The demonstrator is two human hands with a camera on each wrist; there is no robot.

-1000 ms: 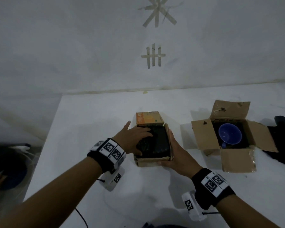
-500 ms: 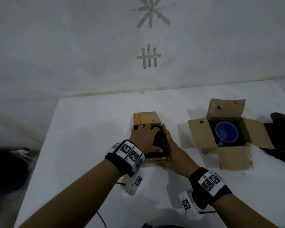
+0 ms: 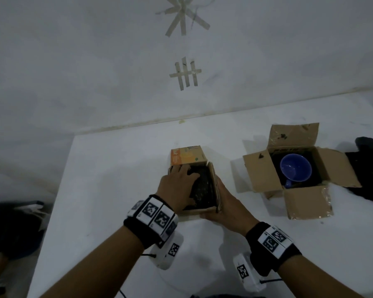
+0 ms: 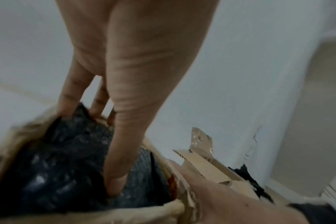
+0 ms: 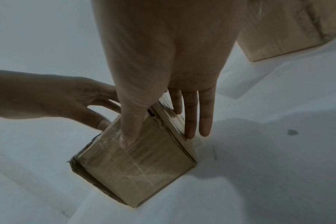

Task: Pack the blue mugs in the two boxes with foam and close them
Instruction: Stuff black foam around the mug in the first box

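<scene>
A small cardboard box (image 3: 195,211) stands mid-table with black foam (image 3: 205,188) filling it. My left hand (image 3: 187,183) lies on top, its straight fingers pushed down between foam (image 4: 67,166) and the far wall, its thumb (image 4: 123,144) pressing the foam. My right hand (image 3: 224,204) steadies the box at its near right corner, with the thumb (image 5: 128,128) on the taped front face (image 5: 140,166) and straight fingers flat along the side. To the right, a second box (image 3: 306,203) stands with its flaps open, holding a blue mug (image 3: 295,167) in dark foam. No mug shows in the left box.
The left box's orange printed flap (image 3: 187,155) stands open at the far side. A loose black foam piece (image 3: 368,175) lies at the table's right edge. The white wall rises just behind the table. Dark items lie on the floor at left (image 3: 11,231).
My left hand slid from the foam's left edge to over the box and pushed its fingers down at the far side. The right hand stayed at the box's corner.
</scene>
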